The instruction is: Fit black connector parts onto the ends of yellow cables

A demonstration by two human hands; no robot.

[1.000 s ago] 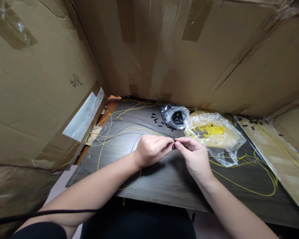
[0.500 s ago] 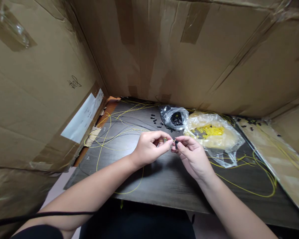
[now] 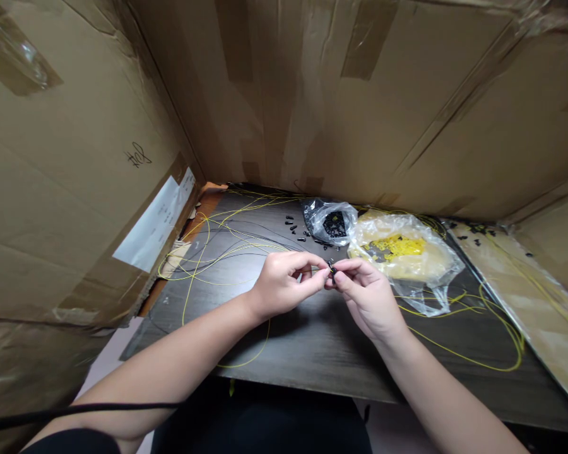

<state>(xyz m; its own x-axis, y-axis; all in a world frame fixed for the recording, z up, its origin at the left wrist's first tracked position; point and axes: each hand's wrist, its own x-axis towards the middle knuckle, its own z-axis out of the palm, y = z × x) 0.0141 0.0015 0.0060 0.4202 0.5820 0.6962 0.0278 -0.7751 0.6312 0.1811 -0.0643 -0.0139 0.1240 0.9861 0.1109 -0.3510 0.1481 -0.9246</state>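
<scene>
My left hand (image 3: pixel 291 277) is closed in a pinch on a thin yellow wire (image 3: pixel 267 334), its fingertips meeting those of the other hand. Between thumb and fingers, my right hand (image 3: pixel 366 291) grips a small black plastic piece (image 3: pixel 332 272). A bit of yellow shows at the black piece, where the fingertips partly hide it. Beyond my hands lies a clear bag of small black parts (image 3: pixel 335 226), with several loose black pieces (image 3: pixel 291 227) to its left. Right of it, an opened plastic bag (image 3: pixel 438 268) holds small yellow parts (image 3: pixel 400 247).
Yellow and black wires (image 3: pixel 208 249) spread across the left of the dark tabletop (image 3: pixel 293 353); more yellow wire (image 3: pixel 497 369) loops at the right. Cardboard walls (image 3: pixel 307 94) enclose the back and sides. A taped cardboard strip (image 3: pixel 534 315) with black bits lies at the right edge.
Both hands stay nearly in place, fingertips slightly closer together. The black piece has turned a little in the fingers, and the view has shifted slightly.
</scene>
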